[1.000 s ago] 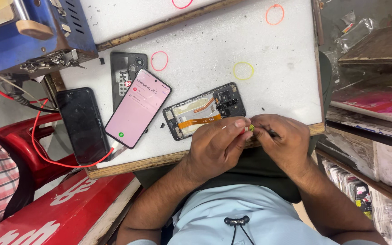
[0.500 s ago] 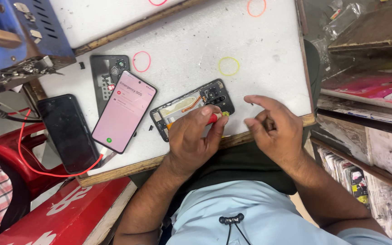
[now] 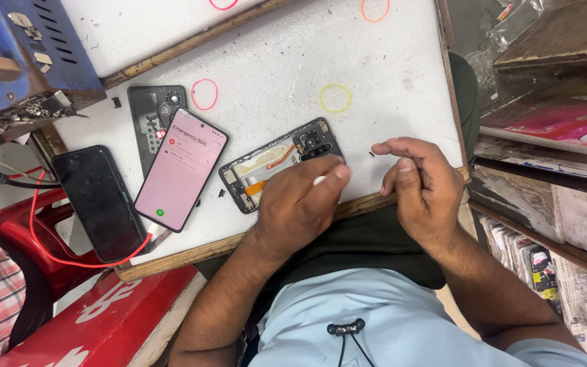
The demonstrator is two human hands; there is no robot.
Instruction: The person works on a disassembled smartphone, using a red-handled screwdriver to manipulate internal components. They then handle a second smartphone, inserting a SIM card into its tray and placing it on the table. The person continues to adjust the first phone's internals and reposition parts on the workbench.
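An opened phone (image 3: 276,158) lies with its back off on the white table (image 3: 375,75), showing an orange flex cable and the camera module. My left hand (image 3: 297,204) rests over its lower right part, fingers closed around a small tool whose white tip (image 3: 319,180) shows by my thumb. Just to the right, my right hand (image 3: 424,182) hovers at the table's front edge, fingers loosely curled and apart, with nothing visible in it. A tiny dark part (image 3: 371,153) lies on the table by its fingertips.
A phone with a lit pink screen (image 3: 181,166) lies left of the opened one, partly on a dark back cover (image 3: 151,112). A black phone (image 3: 100,200) on a red cable sits further left. A blue machine (image 3: 28,54) stands at the back left, and cluttered shelves (image 3: 552,115) at the right.
My hands were together at the table's edge and have parted. The left went onto the opened phone with the tool; the right drew away to the right and opened.
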